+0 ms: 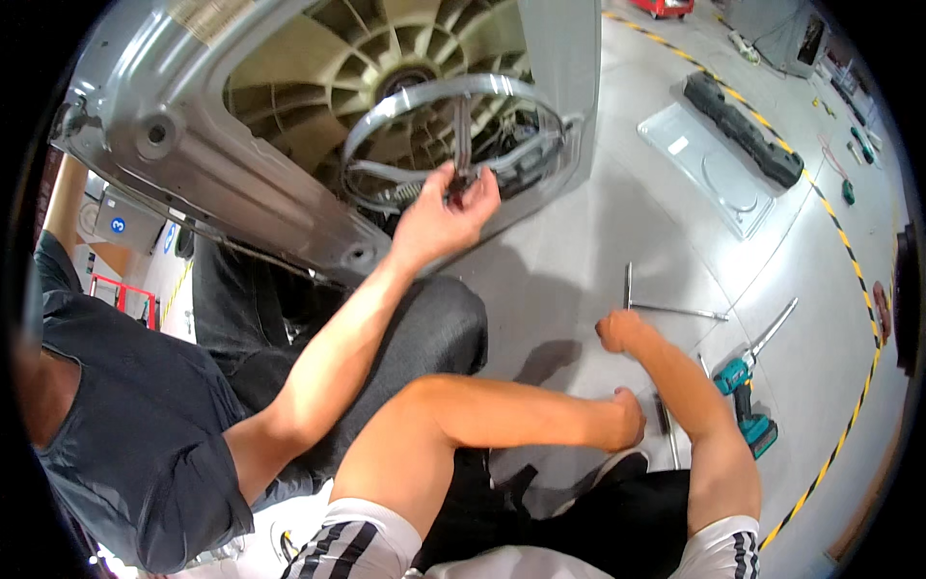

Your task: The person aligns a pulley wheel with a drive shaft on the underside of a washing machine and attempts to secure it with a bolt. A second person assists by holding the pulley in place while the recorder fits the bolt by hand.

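My left hand (pixel 627 423) is closed in a fist low in the middle, above my shoe; any content is hidden. Beside it, a black-handled tool with a metal rod (pixel 671 446) lies on the floor. Farther forward, my right hand (pixel 619 331) is also closed. It overlaps one end of the crossbar of a metal T-handle wrench (pixel 680 311); whether it grips the bar is unclear. Right of that forearm lies a teal-and-black cordless power tool (pixel 741 400) with a long metal extension. At the left, a co-worker's hand (pixel 446 217) holds a spoked metal ring (pixel 439 94).
The ring stands against a large grey metal panel (pixel 183 145) with a ribbed, fan-like opening. The co-worker's knee (pixel 434 323) is close on my left. On the right floor lie a flat grey panel (pixel 709 169), a long black part (pixel 743 130) and yellow-black tape (pixel 830 207).
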Demonstrator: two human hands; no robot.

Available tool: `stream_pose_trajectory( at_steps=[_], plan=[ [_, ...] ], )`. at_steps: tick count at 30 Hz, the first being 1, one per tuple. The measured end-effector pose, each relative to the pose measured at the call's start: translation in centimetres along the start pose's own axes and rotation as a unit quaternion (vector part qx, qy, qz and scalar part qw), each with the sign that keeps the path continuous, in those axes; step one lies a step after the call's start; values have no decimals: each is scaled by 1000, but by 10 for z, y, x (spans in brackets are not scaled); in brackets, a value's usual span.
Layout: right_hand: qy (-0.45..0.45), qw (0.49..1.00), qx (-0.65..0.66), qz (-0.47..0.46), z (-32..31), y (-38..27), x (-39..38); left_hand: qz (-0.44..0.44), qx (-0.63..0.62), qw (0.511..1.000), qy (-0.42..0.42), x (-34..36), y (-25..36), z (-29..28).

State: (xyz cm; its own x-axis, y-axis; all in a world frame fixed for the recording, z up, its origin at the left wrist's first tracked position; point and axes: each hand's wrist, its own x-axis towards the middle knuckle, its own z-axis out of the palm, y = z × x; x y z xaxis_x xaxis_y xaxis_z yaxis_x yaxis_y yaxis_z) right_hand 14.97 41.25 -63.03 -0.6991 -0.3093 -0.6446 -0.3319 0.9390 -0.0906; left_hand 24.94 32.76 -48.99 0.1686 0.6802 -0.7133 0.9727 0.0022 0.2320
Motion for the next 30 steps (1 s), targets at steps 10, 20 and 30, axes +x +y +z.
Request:
stream_pose_trajectory(
  at_steps=[10, 20, 30],
  plan=[
    [-11, 1000, 11, 0, -6, -2, 1, 4, -18, 1000, -12, -2, -2, 3],
    [11, 1000, 26, 8, -4, 2, 1, -7, -22, 999, -27, -2, -3, 1],
    [-18, 999, 26, 15, -5, 0, 0, 0, 6, 1000, -9, -8, -4, -1]
  ],
)
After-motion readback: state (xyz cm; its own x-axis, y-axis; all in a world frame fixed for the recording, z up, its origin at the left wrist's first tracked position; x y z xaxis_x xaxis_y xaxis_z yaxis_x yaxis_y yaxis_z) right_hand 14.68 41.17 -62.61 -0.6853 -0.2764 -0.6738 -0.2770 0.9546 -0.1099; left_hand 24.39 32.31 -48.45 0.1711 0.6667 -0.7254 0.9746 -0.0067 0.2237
